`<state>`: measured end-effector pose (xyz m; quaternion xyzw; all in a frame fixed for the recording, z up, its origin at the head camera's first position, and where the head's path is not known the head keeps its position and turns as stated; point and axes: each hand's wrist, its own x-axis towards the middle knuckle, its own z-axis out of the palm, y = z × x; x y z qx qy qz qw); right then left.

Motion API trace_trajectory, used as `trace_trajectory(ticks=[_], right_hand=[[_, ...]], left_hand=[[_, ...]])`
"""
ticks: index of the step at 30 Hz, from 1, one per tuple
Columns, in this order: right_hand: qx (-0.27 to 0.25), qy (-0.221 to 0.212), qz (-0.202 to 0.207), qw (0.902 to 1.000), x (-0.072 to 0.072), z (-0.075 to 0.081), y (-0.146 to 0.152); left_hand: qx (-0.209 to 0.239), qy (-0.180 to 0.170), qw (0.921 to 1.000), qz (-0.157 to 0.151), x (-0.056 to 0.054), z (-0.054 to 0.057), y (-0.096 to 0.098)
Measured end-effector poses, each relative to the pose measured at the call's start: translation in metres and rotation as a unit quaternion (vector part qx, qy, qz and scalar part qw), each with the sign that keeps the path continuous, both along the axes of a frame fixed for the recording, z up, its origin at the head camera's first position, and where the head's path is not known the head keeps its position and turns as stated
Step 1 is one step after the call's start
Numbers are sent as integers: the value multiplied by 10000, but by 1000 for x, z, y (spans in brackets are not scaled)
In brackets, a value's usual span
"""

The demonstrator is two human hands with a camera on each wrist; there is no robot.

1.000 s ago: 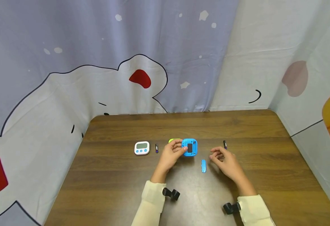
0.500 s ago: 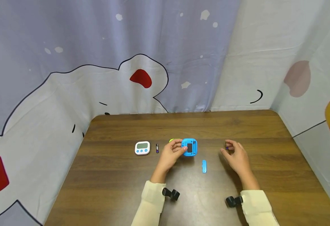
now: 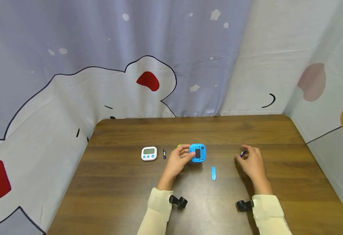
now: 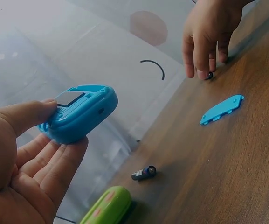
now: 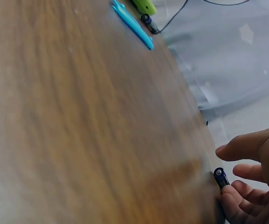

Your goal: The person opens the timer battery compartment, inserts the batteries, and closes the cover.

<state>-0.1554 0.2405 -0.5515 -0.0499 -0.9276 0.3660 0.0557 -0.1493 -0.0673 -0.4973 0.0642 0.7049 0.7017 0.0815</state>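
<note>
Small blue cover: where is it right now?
In the head view, the small blue cover lies on the table, right of centre, below and right of the blue device held by the left hand.

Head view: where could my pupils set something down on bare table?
Bare: left of the white timer; between the blue cover and the right hand; right of that hand. Crowded: around the left hand, with the blue timer, green item and one battery nearby.
</note>
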Motion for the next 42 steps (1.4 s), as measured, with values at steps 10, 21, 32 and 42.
trace_trajectory(ticks=[10, 21, 32, 42], right_hand=[[202, -502, 62, 9985, 1, 2, 13], [289, -575, 126, 9978, -3, 1, 12], [249, -472, 98, 9985, -4, 3, 8], [360, -489, 68, 9981, -4, 4, 7]], left_hand=[[-43, -28, 10000, -7, 0, 1, 1], [33, 7, 10000, -43, -1, -1, 0], [70, -40, 10000, -54, 0, -3, -1], [39, 27, 10000, -66, 0, -2, -1]])
